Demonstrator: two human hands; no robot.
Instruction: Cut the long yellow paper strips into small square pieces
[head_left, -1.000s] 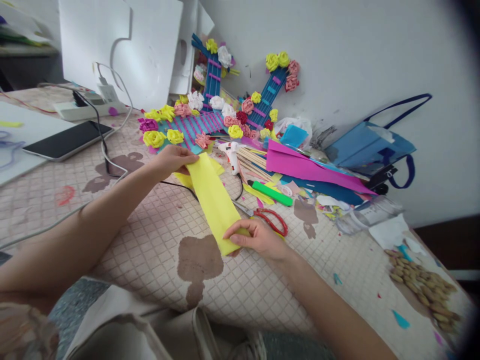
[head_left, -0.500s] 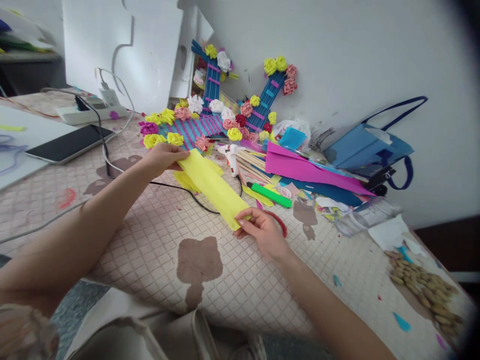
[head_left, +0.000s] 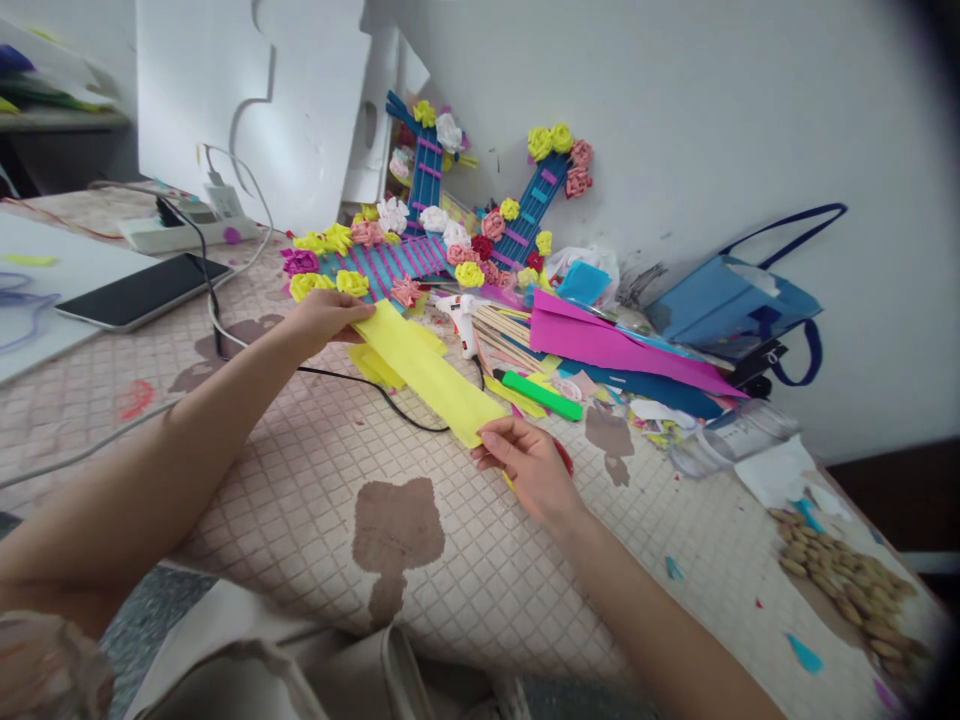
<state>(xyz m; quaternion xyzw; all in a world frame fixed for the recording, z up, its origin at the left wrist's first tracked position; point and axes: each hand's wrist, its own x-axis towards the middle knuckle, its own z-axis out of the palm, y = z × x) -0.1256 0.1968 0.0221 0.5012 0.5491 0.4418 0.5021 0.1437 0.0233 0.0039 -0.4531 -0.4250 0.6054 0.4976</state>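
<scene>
A strip of yellow crepe paper [head_left: 429, 376] stretches slantwise between my two hands above the table. My left hand [head_left: 330, 318] pinches its far upper end. At the near lower end, my right hand [head_left: 529, 462] has thumb and fingers closed on the strip. More yellow paper pieces [head_left: 377, 368] lie beneath and beyond it. Part of a red handle [head_left: 564, 457] shows behind my right hand; the rest is hidden. Just past the strip are a white glue gun [head_left: 459, 318] and a green marker-like stick [head_left: 541, 395].
Paper roses adorn blue stick frames [head_left: 390, 262] at the back. Magenta paper [head_left: 622, 345], wooden sticks [head_left: 510, 330] and a blue bag [head_left: 735, 300] lie right of them. A phone [head_left: 142, 290] and power strip [head_left: 184, 230] are left; nuts [head_left: 844, 575] lie far right.
My right hand and the near end of the yellow strip have shifted slightly right and up. The left hand keeps its pinch in nearly the same place.
</scene>
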